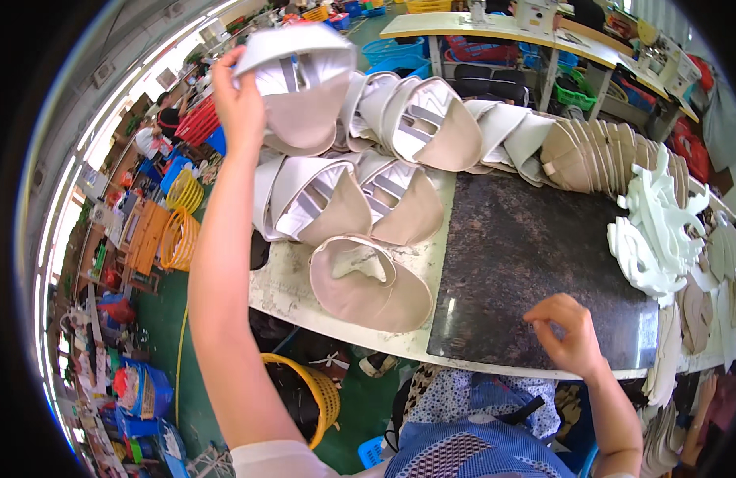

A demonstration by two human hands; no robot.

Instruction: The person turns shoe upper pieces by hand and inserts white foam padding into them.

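My left hand (240,99) is raised at the far left of the table, its fingers closed on the rim of a white and beige cap (308,115). The held cap is tilted so that its white inside and grey straps show, just above other stacked caps. Below it, two more groups of caps (328,211) lean against each other. One beige cap (372,299) lies by itself near the front edge, a white piece showing inside it. Over the dark board (527,263), my right hand (565,331) is loosely curled, with nothing visible in its fingers.
A row of nested beige caps (607,159) stands at the back right, beside a heap of white curved pieces (659,227). A yellow basket (324,398) sits below the front edge. Across the back runs a table (463,28) with sewing machines. Another person's arm (700,414) shows at lower right.
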